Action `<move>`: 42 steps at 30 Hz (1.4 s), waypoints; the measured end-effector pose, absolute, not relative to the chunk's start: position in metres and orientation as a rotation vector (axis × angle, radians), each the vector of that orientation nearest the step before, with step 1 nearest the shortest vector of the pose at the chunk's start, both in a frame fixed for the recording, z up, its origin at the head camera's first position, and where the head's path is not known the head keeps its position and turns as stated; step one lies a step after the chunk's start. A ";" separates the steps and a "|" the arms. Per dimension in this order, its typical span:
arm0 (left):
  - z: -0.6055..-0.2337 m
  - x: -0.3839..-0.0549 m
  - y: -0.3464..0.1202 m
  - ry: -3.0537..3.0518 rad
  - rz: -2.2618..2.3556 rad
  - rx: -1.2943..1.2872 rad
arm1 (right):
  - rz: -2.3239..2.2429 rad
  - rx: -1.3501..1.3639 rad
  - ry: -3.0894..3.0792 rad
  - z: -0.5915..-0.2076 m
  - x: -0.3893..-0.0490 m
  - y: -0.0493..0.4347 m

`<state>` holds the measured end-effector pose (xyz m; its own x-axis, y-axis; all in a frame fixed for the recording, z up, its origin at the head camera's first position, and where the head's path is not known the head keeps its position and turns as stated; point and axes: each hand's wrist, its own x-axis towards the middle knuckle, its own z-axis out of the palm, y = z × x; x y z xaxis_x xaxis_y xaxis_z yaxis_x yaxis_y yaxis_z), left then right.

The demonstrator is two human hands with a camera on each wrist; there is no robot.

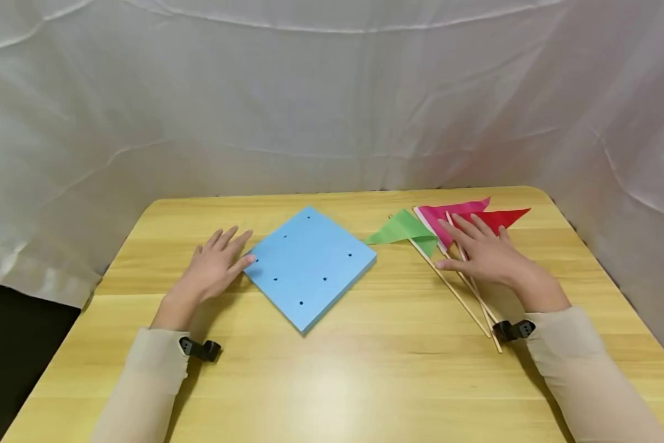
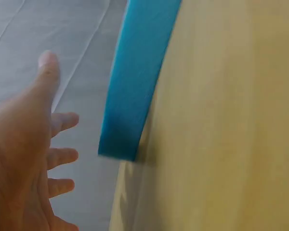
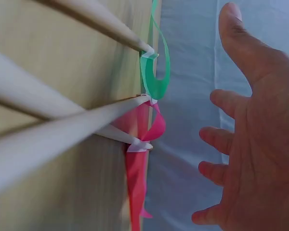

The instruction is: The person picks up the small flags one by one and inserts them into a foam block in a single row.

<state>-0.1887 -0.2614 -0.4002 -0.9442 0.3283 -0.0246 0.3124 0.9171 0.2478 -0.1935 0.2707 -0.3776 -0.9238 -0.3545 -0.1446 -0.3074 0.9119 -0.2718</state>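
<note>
A square blue board (image 1: 315,258) with several small holes lies on the table, turned so one corner points toward me. Beside its left corner, my left hand (image 1: 212,267) hovers with fingers spread. In the left wrist view, a gap separates that hand (image 2: 19,144) from the board's thick side (image 2: 135,91). To the right lie three pennants on thin wooden sticks: a green flag (image 1: 400,227), a magenta flag (image 1: 434,218) and a red flag (image 1: 506,218). Over the flags my right hand (image 1: 487,258) is held with fingers extended, gripping nothing; it partly hides the red and magenta cloth.
The light wooden table (image 1: 332,381) has rounded back corners. A white cloth backdrop (image 1: 320,111) hangs behind it and on both sides. The flag sticks (image 1: 456,294) cross one another and point toward my right wrist. A dark area (image 1: 21,338) shows at the lower left.
</note>
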 end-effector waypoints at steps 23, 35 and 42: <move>-0.389 -0.165 -0.186 2.967 0.269 0.673 | -0.411 -0.793 2.868 -0.386 -0.204 0.235; -0.395 -0.151 -0.165 2.889 0.108 0.676 | -0.365 -0.982 2.881 -0.391 -0.200 0.219; -0.394 -0.144 -0.166 2.857 0.129 0.683 | -0.412 -1.041 2.819 -0.389 -0.197 0.204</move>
